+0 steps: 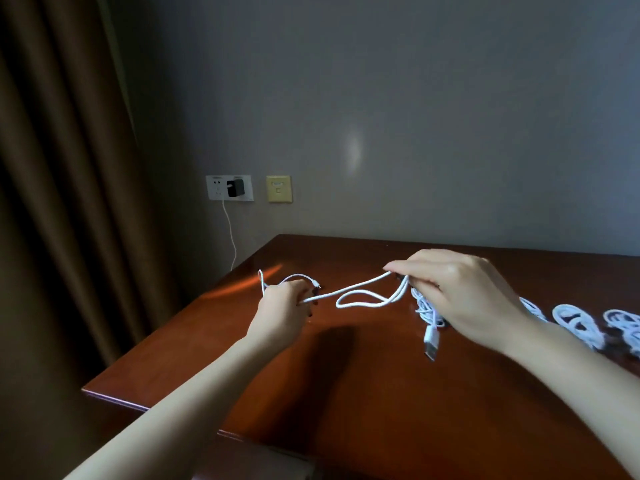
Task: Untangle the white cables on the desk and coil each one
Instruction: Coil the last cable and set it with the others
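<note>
two hands (280,310) (464,296), maybe five white cables (431,336), one desk (381,393)

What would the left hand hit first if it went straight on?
Likely only the grey wall: past the left hand and the thin white cable it grips, the brown wooden desk looks bare. Depth is unclear.

White cable (360,294); red-brown desk (381,393); brown curtain (59,168); grey wall (381,98).

White cable (346,289) sags in loops midair; coiled cables (560,312) lie rightward
</note>
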### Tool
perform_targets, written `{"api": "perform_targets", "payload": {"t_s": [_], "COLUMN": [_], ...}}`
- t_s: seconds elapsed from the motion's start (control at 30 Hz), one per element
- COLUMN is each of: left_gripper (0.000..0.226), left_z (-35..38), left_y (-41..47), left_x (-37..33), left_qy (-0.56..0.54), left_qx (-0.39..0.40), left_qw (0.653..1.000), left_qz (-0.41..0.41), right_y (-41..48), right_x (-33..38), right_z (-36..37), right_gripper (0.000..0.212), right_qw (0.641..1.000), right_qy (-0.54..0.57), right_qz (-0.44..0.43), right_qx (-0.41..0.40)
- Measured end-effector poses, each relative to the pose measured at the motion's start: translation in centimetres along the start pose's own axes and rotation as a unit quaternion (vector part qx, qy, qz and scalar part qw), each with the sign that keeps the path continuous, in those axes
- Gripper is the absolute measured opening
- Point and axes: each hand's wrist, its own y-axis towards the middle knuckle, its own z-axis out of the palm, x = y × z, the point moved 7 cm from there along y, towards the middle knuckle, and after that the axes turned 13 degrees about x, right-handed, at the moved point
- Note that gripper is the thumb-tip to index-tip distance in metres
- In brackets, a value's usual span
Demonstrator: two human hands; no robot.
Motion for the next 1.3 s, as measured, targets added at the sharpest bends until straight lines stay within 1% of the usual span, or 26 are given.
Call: {"api": "perform_targets", "payload": {"t_s": [0.07, 0.13, 0.17, 0.27, 0.33, 0.4, 0.47, 0.53, 0.57, 0.63, 0.67, 0.73, 0.77, 0.83, 0.87, 0.9, 0.97, 1.0, 1.03, 1.07, 1.13, 1.17, 1.2, 1.23, 1.27, 1.3], "left_gripper": [0.014, 0.011, 0.021, 0.064, 0.074, 0.073, 0.068, 0.054, 0.044, 0.028, 0.025, 0.024, 0.025, 0.026, 0.027, 0.028, 0.033, 0.034, 0.034, 0.035, 0.036, 0.038, 0.041, 0.043, 0.042, 0.039], "left_z": [0.6, 1.5, 1.9, 3.4, 3.4, 3.0, 3.4, 4.3, 4.6, 4.8, 4.7, 4.4, 4.1, 3.1, 2.5, 1.9, 0.9, 0.6, 0.4, 0.3, 0.5, 0.6, 0.8, 0.9, 1.1, 1.3], "left_y": [0.7, 1.3, 1.7, 2.7, 2.3, 1.2, 0.2, -0.2, -0.3, 0.0, 0.3, 1.1, 1.5, 2.2, 2.6, 3.2, 4.3, 4.8, 5.2, 5.6, 6.0, 6.1, 6.3, 6.6, 6.7, 6.9], "left_x": [-0.9, -2.7, -3.6, -5.5, -7.3, -9.8, -12.3, -13.8, -14.4, -15.0, -15.2, -15.1, -15.1, -14.8, -14.6, -14.2, -13.8, -13.6, -13.6, -13.8, -14.4, -14.7, -14.7, -14.4, -14.0, -13.5], "left_qy": [-0.051, -0.072, -0.088, -0.104, -0.086, -0.081, -0.102, -0.106, -0.102, -0.095, -0.091, -0.080, -0.077, -0.101, -0.140, -0.192, -0.294, -0.335, -0.374, -0.412, -0.474, -0.503, -0.538, -0.577, -0.610, -0.631], "left_qx": [-0.009, -0.004, 0.004, 0.038, -0.012, -0.095, -0.120, -0.123, -0.135, -0.176, -0.203, -0.252, -0.269, -0.277, -0.267, -0.248, -0.193, -0.162, -0.124, -0.079, 0.015, 0.052, 0.074, 0.085, 0.086, 0.082], "left_qw": [0.999, 0.997, 0.995, 0.993, 0.994, 0.979, 0.947, 0.916, 0.904, 0.893, 0.892, 0.890, 0.889, 0.895, 0.901, 0.904, 0.906, 0.904, 0.898, 0.887, 0.856, 0.837, 0.816, 0.792, 0.772, 0.761], "left_qz": [0.011, 0.030, 0.035, 0.040, 0.066, 0.162, 0.280, 0.367, 0.392, 0.402, 0.394, 0.372, 0.362, 0.334, 0.314, 0.291, 0.235, 0.212, 0.198, 0.194, 0.204, 0.207, 0.199, 0.181, 0.154, 0.131], "right_y": [0.0, -0.5, -0.7, -1.7, -2.2, -2.6, -2.7, -2.4, -2.1, -1.8, -1.7, -1.5, -1.6, -1.6, -1.7, -1.7, -1.8, -1.9, -1.7, -1.3, -0.4, 0.0, 0.2, 0.2, 0.2, 0.1], "right_x": [-1.2, -3.8, -4.8, -7.0, -8.1, -8.9, -9.3, -9.6, -9.7, -10.0, -10.0, -9.8, -9.8, -9.7, -9.9, -10.2, -10.6, -10.5, -10.2, -9.7, -8.3, -7.7, -7.4, -7.2, -7.3, -7.3], "right_z": [-0.4, -0.6, -0.7, -0.5, -0.3, 0.5, 1.3, 2.0, 2.2, 2.9, 3.2, 3.6, 3.8, 4.0, 3.9, 3.4, 1.5, 0.6, 0.0, -0.3, 0.1, 0.6, 1.1, 1.4, 1.6, 1.6], "right_gripper": [0.027, 0.026, 0.026, 0.020, 0.021, 0.021, 0.021, 0.026, 0.027, 0.033, 0.037, 0.040, 0.039, 0.028, 0.025, 0.023, 0.021, 0.025, 0.032, 0.038, 0.048, 0.050, 0.050, 0.046, 0.036, 0.022], "right_qw": [0.999, 0.992, 0.986, 0.963, 0.935, 0.892, 0.853, 0.850, 0.848, 0.849, 0.854, 0.856, 0.850, 0.831, 0.832, 0.855, 0.910, 0.924, 0.936, 0.949, 0.970, 0.967, 0.955, 0.942, 0.936, 0.940], "right_qy": [-0.002, 0.015, 0.041, 0.105, 0.186, 0.283, 0.343, 0.337, 0.328, 0.304, 0.284, 0.286, 0.315, 0.383, 0.393, 0.356, 0.213, 0.172, 0.163, 0.169, 0.196, 0.232, 0.286, 0.326, 0.342, 0.328], "right_qz": [0.045, 0.118, 0.153, 0.243, 0.301, 0.352, 0.391, 0.405, 0.415, 0.431, 0.434, 0.429, 0.421, 0.402, 0.391, 0.378, 0.350, 0.330, 0.291, 0.237, 0.131, 0.098, 0.083, 0.080, 0.085, 0.094], "right_qx": [0.018, 0.037, 0.048, 0.046, 0.018, -0.017, -0.030, -0.012, -0.003, 0.025, 0.037, 0.033, 0.026, 0.016, 0.009, -0.006, -0.062, -0.093, -0.116, -0.119, -0.062, -0.022, 0.006, 0.015, 0.003, -0.014]}}
